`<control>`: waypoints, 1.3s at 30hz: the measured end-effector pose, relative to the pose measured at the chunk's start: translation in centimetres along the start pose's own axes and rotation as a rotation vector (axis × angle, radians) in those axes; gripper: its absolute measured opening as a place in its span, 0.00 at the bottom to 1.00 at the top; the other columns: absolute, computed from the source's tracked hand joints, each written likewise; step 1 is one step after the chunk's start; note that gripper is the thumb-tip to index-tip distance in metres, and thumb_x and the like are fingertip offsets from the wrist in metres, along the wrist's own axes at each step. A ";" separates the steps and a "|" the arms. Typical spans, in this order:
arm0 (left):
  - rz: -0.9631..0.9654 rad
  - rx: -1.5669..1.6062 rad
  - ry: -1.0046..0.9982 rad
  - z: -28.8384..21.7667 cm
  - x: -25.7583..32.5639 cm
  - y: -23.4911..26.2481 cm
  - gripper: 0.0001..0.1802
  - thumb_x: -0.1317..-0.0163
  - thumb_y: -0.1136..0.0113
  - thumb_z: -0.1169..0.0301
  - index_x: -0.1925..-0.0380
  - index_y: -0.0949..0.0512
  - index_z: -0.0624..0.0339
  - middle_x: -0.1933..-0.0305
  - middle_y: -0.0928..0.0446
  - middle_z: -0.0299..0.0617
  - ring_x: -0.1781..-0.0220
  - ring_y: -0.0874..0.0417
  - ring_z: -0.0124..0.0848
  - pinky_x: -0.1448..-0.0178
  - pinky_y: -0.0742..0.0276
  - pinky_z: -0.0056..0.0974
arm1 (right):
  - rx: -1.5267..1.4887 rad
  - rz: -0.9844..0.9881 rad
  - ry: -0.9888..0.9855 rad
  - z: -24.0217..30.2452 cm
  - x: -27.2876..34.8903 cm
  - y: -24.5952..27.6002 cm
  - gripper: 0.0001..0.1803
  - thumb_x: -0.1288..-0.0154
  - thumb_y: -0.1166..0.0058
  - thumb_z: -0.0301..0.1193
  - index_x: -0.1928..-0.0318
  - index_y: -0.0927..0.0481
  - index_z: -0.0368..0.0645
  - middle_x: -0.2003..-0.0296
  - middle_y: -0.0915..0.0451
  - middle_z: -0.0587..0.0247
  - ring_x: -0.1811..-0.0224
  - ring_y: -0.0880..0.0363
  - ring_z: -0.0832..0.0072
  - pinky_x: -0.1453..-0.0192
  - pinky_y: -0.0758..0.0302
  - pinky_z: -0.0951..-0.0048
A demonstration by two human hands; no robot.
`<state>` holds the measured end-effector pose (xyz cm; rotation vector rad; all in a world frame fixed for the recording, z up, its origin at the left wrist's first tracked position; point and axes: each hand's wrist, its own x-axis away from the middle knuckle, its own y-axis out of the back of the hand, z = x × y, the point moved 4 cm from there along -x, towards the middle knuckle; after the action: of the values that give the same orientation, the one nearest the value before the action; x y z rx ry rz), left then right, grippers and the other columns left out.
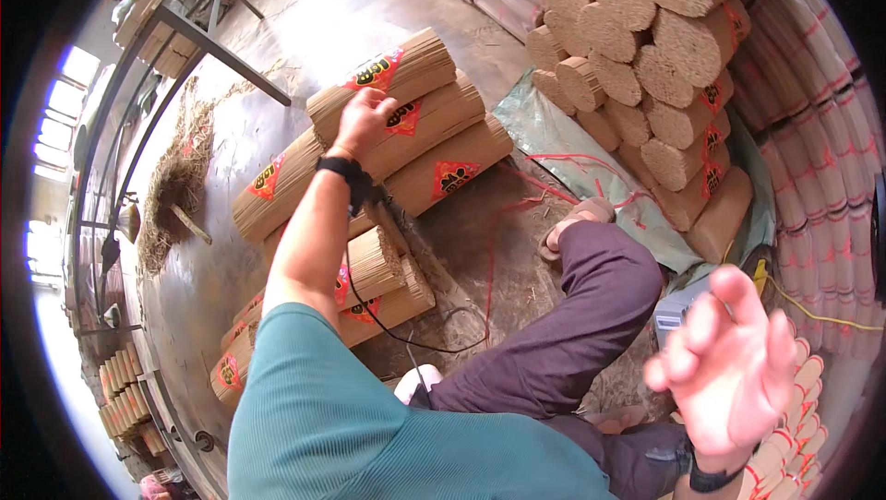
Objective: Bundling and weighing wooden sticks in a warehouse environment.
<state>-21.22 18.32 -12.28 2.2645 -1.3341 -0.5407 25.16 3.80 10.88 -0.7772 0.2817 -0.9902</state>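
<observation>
My left hand [365, 120] is at the top bundle of thin tan sticks [426, 59], next to a red diamond label [377, 69]. Its fingers are curled in, and what they pinch, if anything, is hidden. Below it, more bundles lie stacked on their sides, one with a red label [455, 179] near its end. Raised at the lower right, my right hand [734, 366] has its palm up and its fingers apart and partly bent, holding nothing.
A tall stack of bundles [637, 48] stands on a green sheet [554, 131] at the far right. Plastic-wrapped rolls [821, 149] line the right wall. Red string [563, 188] and a black cable [425, 349] lie on the floor. A metal frame [221, 48] and straw [175, 196] are at left.
</observation>
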 end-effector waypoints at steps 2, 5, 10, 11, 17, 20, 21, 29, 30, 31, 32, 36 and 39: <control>-0.025 -0.254 -0.001 2.3 -3.4 1.9 0.19 0.39 0.38 0.60 0.55 0.22 0.65 0.61 0.18 0.46 0.59 0.19 0.33 0.52 0.24 0.36 | -0.062 0.040 -0.116 -2.2 -5.4 -1.3 0.28 0.27 0.63 0.46 0.37 0.36 0.38 0.56 0.24 0.53 0.56 0.23 0.59 0.52 0.26 0.54; -0.105 -0.504 -0.044 3.8 -7.2 5.3 0.24 0.36 0.44 0.54 0.51 0.23 0.64 0.58 0.19 0.57 0.53 0.19 0.47 0.46 0.26 0.42 | -0.155 0.039 -0.313 -6.9 -13.9 -2.0 0.24 0.29 0.59 0.42 0.41 0.31 0.38 0.51 0.23 0.51 0.49 0.22 0.58 0.44 0.26 0.56; -0.046 -0.646 0.086 5.8 -13.4 2.9 0.28 0.38 0.47 0.48 0.45 0.25 0.56 0.44 0.24 0.54 0.39 0.26 0.46 0.35 0.34 0.45 | -0.159 -0.091 -0.531 -15.6 -22.7 -0.2 0.14 0.31 0.50 0.37 0.51 0.30 0.44 0.56 0.23 0.58 0.53 0.22 0.66 0.48 0.26 0.62; -0.047 -0.648 0.094 5.8 -14.5 2.7 0.28 0.38 0.47 0.48 0.45 0.25 0.56 0.44 0.24 0.54 0.39 0.26 0.46 0.35 0.34 0.45 | -0.150 -0.110 -0.575 -17.4 -23.3 0.7 0.14 0.31 0.50 0.38 0.51 0.31 0.44 0.55 0.24 0.58 0.53 0.22 0.67 0.47 0.26 0.62; 0.130 -0.571 0.203 7.2 -19.4 0.3 0.29 0.35 0.52 0.45 0.45 0.25 0.56 0.46 0.24 0.54 0.40 0.26 0.47 0.36 0.33 0.45 | -0.047 -0.196 -0.734 -24.9 -26.8 7.1 0.23 0.34 0.47 0.41 0.43 0.34 0.44 0.50 0.26 0.57 0.48 0.24 0.67 0.46 0.27 0.61; 0.177 -0.624 0.161 11.0 -21.0 1.5 0.29 0.33 0.55 0.45 0.52 0.22 0.59 0.52 0.22 0.56 0.46 0.23 0.49 0.41 0.31 0.44 | 0.071 -0.122 -0.767 -26.3 -28.8 6.3 0.29 0.35 0.46 0.43 0.39 0.37 0.42 0.48 0.27 0.57 0.45 0.26 0.67 0.45 0.28 0.60; 0.192 -0.632 0.141 10.9 -20.9 0.8 0.29 0.33 0.55 0.46 0.56 0.21 0.62 0.57 0.20 0.57 0.52 0.21 0.49 0.46 0.29 0.43 | 0.105 -0.116 -0.772 -26.5 -29.4 6.7 0.32 0.36 0.45 0.43 0.37 0.38 0.41 0.47 0.27 0.57 0.44 0.27 0.66 0.44 0.29 0.60; 0.208 -0.557 0.197 8.2 -16.2 -0.3 0.32 0.35 0.59 0.41 0.56 0.18 0.55 0.54 0.21 0.57 0.47 0.22 0.50 0.42 0.30 0.47 | 0.160 -0.247 -0.709 -30.7 -31.6 11.3 0.45 0.38 0.43 0.43 0.29 0.52 0.40 0.35 0.37 0.53 0.35 0.36 0.61 0.35 0.37 0.54; 0.165 -0.615 0.187 7.3 -15.1 0.3 0.31 0.35 0.59 0.40 0.57 0.19 0.54 0.54 0.21 0.57 0.47 0.22 0.50 0.42 0.30 0.48 | 0.119 -0.219 -0.707 -31.3 -31.7 10.9 0.50 0.40 0.41 0.43 0.28 0.57 0.41 0.32 0.43 0.51 0.31 0.41 0.58 0.33 0.40 0.53; 0.157 -0.663 0.154 6.4 -14.2 0.3 0.30 0.35 0.58 0.41 0.60 0.19 0.54 0.55 0.20 0.56 0.48 0.21 0.51 0.44 0.29 0.49 | 0.114 -0.216 -0.709 -31.8 -31.9 10.6 0.50 0.40 0.41 0.43 0.28 0.57 0.41 0.32 0.43 0.51 0.31 0.41 0.58 0.33 0.40 0.53; 0.124 -0.639 0.136 5.5 -13.1 0.3 0.29 0.35 0.56 0.42 0.60 0.19 0.55 0.56 0.20 0.55 0.50 0.20 0.51 0.45 0.28 0.50 | 0.083 -0.230 -0.697 -32.4 -32.3 10.2 0.48 0.41 0.39 0.42 0.29 0.54 0.42 0.31 0.45 0.50 0.30 0.44 0.56 0.32 0.42 0.51; -0.086 -0.702 -0.145 2.4 -7.7 0.8 0.23 0.36 0.51 0.48 0.63 0.20 0.57 0.62 0.20 0.52 0.57 0.20 0.51 0.52 0.27 0.51 | -0.058 -0.181 -0.665 -34.4 -33.2 7.9 0.53 0.45 0.33 0.42 0.29 0.57 0.44 0.29 0.52 0.50 0.26 0.58 0.50 0.30 0.50 0.44; -0.091 -0.629 -0.263 -0.6 -3.8 0.6 0.19 0.36 0.47 0.52 0.65 0.21 0.58 0.62 0.21 0.51 0.57 0.22 0.51 0.53 0.27 0.51 | -0.130 -0.183 -0.635 -35.4 -33.7 7.6 0.60 0.48 0.30 0.42 0.28 0.64 0.47 0.28 0.54 0.52 0.25 0.63 0.50 0.29 0.56 0.40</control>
<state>-23.04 21.53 -11.05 1.7744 -0.9831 -1.1411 -7.39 18.02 -23.49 -1.2076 -0.2816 -0.8497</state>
